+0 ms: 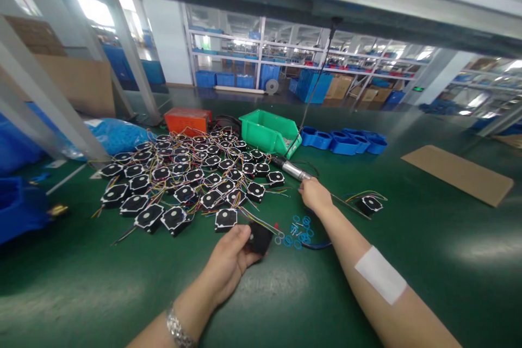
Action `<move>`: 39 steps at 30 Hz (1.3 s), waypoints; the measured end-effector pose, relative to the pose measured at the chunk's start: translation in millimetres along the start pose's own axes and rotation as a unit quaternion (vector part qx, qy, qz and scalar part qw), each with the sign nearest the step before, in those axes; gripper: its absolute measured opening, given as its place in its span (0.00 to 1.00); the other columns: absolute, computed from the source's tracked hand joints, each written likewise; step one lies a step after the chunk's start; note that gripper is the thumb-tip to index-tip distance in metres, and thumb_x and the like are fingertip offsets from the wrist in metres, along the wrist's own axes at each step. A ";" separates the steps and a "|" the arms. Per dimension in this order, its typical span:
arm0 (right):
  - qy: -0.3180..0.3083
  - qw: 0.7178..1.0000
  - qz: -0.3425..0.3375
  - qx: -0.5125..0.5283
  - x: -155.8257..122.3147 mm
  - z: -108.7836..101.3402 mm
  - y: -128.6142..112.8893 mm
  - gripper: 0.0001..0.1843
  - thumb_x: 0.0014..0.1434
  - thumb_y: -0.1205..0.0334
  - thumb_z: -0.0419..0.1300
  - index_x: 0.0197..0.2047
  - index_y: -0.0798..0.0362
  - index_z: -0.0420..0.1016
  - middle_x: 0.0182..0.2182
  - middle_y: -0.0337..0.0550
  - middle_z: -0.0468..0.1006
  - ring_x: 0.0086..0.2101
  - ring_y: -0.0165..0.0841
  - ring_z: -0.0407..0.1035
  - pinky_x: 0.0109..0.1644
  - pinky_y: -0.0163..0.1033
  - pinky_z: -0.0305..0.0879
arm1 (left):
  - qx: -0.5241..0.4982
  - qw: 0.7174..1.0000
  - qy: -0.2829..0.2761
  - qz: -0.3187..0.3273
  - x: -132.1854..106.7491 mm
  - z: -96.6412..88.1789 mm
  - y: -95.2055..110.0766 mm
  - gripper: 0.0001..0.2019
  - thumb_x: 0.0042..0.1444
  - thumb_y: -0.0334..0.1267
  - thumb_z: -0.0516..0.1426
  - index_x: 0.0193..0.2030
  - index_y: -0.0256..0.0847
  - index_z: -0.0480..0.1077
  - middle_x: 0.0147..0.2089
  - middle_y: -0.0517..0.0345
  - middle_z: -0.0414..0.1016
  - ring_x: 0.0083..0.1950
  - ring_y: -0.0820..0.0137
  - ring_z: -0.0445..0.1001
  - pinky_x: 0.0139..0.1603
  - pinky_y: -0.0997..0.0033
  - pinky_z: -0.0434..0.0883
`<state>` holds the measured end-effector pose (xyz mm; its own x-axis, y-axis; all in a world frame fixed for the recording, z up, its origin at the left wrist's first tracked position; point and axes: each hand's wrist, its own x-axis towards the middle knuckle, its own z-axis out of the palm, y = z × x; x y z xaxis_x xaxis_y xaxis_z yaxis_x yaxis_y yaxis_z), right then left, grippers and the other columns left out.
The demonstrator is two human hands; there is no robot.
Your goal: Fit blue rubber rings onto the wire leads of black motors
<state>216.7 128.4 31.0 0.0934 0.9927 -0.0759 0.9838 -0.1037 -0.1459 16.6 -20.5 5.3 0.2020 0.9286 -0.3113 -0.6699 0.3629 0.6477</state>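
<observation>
Green matting covers the bench [408, 261], and we find open surface across the lower and right frame, bounded by cardboard [459, 174] at right. Our left hand [228, 261] grips a small black fan [260, 238] at lower centre, flat face up. Our right hand [314, 194] closes on the electric screwdriver [291, 168], whose long axis runs toward upper left. Fan units [183, 174] crowd centre left; blue rings [299, 231] lie between our hands.

No readable text, labels or numbers anywhere in view.
</observation>
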 end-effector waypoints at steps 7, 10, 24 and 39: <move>-0.023 0.982 -0.142 0.123 -72.5 -39.4 -37.2 0.10 0.55 0.59 0.53 0.35 0.56 0.70 0.32 0.37 0.67 0.31 0.17 0.59 0.36 0.22 0.53 | 0.035 0.999 -0.013 -0.022 -2.6 2.6 0.0 0.14 0.55 0.42 0.51 0.42 0.33 0.63 0.38 0.47 0.72 0.36 0.63 0.74 0.31 0.68 0.72; -0.079 0.939 -0.257 0.215 -107.2 -49.6 -57.0 0.04 0.50 0.66 0.57 0.29 0.58 0.71 0.30 0.37 0.65 0.30 0.15 0.57 0.34 0.21 0.51 | 0.050 0.998 -0.008 -0.023 -3.7 4.5 0.4 0.14 0.55 0.43 0.51 0.43 0.34 0.62 0.35 0.48 0.72 0.33 0.64 0.74 0.27 0.70 0.71; -0.048 0.933 -0.318 0.163 -115.8 -10.8 -71.3 0.05 0.51 0.67 0.56 0.26 0.57 0.71 0.29 0.37 0.63 0.30 0.16 0.52 0.34 0.25 0.44 | 0.056 0.997 -0.045 0.010 -5.5 3.9 -1.9 0.13 0.55 0.43 0.51 0.39 0.34 0.64 0.32 0.52 0.72 0.31 0.69 0.73 0.32 0.69 0.71; -0.059 0.974 -0.202 0.081 -83.6 -47.7 -13.1 0.07 0.52 0.68 0.55 0.35 0.54 0.72 0.35 0.36 0.67 0.34 0.19 0.61 0.39 0.24 0.54 | 0.103 0.994 0.006 0.020 -4.5 3.6 3.1 0.16 0.48 0.46 0.56 0.35 0.32 0.65 0.30 0.50 0.72 0.24 0.70 0.72 0.20 0.76 0.65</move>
<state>203.3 49.7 86.3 -0.3241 0.9415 -0.0923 0.8986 0.2759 -0.3413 16.1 -23.3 11.1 0.1685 0.9417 -0.2912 -0.5156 0.3360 0.7882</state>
